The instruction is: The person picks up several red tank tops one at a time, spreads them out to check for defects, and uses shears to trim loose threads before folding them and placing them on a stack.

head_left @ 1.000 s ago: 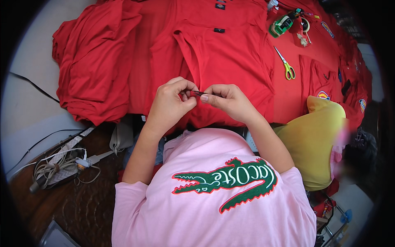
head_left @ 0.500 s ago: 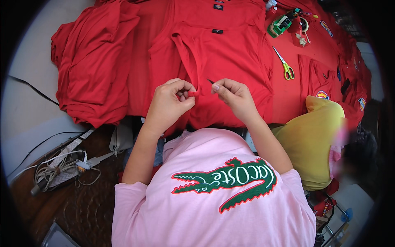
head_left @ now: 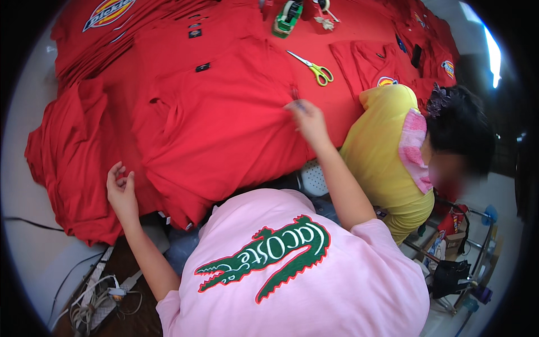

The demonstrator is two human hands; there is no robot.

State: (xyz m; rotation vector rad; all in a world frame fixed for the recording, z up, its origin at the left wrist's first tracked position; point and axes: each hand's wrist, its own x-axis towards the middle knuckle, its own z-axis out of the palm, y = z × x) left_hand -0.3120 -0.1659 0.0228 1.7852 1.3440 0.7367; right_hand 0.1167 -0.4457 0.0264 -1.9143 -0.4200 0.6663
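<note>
A red shirt (head_left: pixel 224 123) with a small dark neck label lies spread before me, its folds drawn toward my right hand (head_left: pixel 307 121). The closed fingers of that hand grip the shirt's right edge. A thin dark pointed piece shows above the fingertips, too blurred to name. My left hand (head_left: pixel 122 194) is off to the left, fingers curved and apart, holding nothing, over the red cloth beside the shirt. Yellow-green-handled scissors (head_left: pixel 315 68) lie on the red cloth, beyond my right hand.
Bunched red cloth (head_left: pixel 70 163) lies at the left, stacked red shirts (head_left: pixel 112 39) at the far left. A green tape dispenser (head_left: pixel 287 19) stands at the back. A person in yellow (head_left: pixel 382 146) leans in at the right. Cables and a power strip (head_left: pixel 101 292) are at the lower left.
My hands have moved apart, the left down and leftward, the right to the shirt's right edge. The left has let go of the cloth edge. The view has shifted, and the shirt is pulled rightward.
</note>
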